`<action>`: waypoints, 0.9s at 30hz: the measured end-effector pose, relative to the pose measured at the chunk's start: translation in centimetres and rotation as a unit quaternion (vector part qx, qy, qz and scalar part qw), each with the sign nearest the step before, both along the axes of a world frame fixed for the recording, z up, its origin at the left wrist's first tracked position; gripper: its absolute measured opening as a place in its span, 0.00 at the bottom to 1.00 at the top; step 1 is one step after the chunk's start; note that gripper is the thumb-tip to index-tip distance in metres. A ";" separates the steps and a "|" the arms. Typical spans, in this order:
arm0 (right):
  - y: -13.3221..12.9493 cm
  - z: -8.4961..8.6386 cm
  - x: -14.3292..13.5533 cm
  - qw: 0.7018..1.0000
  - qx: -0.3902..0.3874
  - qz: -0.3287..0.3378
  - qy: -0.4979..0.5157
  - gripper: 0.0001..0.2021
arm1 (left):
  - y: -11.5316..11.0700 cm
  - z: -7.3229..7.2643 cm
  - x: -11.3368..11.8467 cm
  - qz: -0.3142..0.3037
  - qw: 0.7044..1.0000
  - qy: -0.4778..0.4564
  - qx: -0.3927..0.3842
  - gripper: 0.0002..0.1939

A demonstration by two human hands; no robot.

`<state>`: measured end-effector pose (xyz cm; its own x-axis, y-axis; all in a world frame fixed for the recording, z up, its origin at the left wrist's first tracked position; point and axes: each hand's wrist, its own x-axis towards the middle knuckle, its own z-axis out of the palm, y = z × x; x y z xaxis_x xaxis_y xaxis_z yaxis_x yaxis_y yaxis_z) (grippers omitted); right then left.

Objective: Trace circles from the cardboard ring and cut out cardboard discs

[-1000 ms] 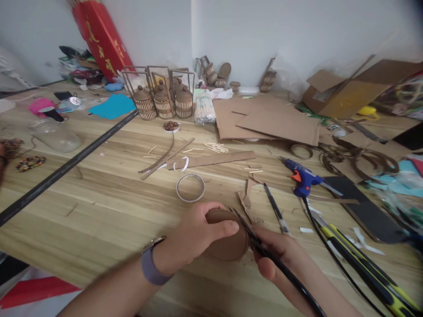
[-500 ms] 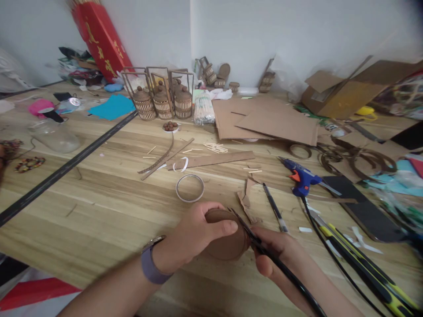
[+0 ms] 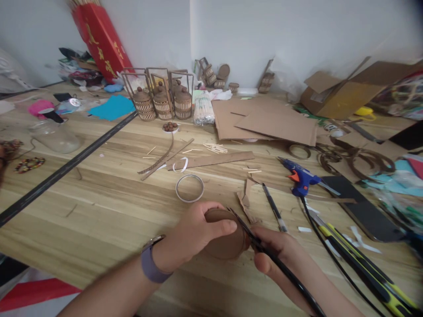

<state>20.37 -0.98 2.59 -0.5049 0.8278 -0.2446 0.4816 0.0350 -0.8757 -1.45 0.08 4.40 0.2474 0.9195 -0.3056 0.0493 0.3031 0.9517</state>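
left hand: 1 cardboard disc | right hand: 1 tool (black)

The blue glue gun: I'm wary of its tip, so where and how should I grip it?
Best by its handle, coming from the near side, likely with the right hand once free of the black tool. The glue gun lies on its side, handle toward the person, while the nozzle points away leftward. Avoid squeezing the orange trigger at the handle's left.
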 end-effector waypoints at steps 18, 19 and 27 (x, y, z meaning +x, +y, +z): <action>0.0 -0.2 -1.1 0.999 0.046 -0.029 0.003 0.38 | 0.1 -1.6 0.7 0.076 0.976 -0.194 -0.067 0.21; 0.0 -0.1 -1.1 0.999 0.039 -0.032 0.007 0.39 | 0.1 -1.6 0.6 0.079 0.977 -0.187 -0.067 0.22; -0.1 0.5 -1.0 0.999 0.003 -0.015 0.028 0.38 | -0.1 -1.5 0.6 0.049 0.982 -0.180 -0.034 0.18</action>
<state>19.32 -1.05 3.10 -0.4925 0.8443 -0.2112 0.4321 0.0265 -0.9014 -0.87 -0.01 2.86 0.2615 0.9247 -0.2767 -0.3195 0.3534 0.8792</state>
